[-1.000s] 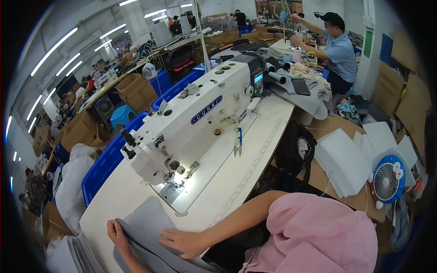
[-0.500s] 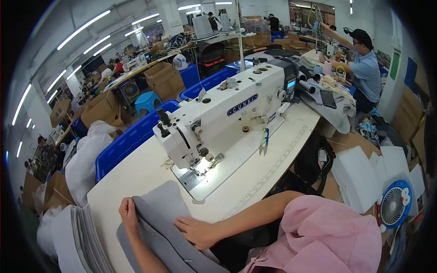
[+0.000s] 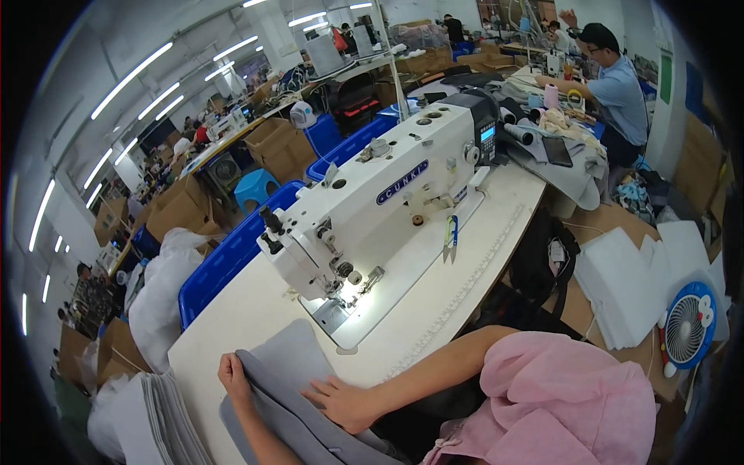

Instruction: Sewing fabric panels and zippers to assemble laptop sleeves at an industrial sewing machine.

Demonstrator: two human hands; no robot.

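Observation:
My left hand (image 3: 235, 376) grips the upper left corner of a folded grey fabric piece (image 3: 283, 345) at the table's front left. My right hand (image 3: 345, 403) lies on the same fabric with fingers spread. The layers run down toward me, partly hidden by my forearms. Just beyond stands a white industrial sewing machine (image 3: 403, 182) with its lamp lit over the needle plate. Small scissors (image 3: 451, 236) with blue and green handles lie on the machine bed to the right.
Stacked grey pieces (image 3: 167, 418) sit left; blue bins (image 3: 205, 271) stand behind the table (image 3: 209, 318). At right are white foam sheets (image 3: 612, 287), a blue fan (image 3: 686, 325), a black bag (image 3: 535, 271), cloth with a phone (image 3: 556, 152). A co-worker (image 3: 612, 101) works at back right.
My view has shifted slightly. Both hands keep their hold and place on the fabric. The co-worker's lower hand has moved down toward their table, the other still raised.

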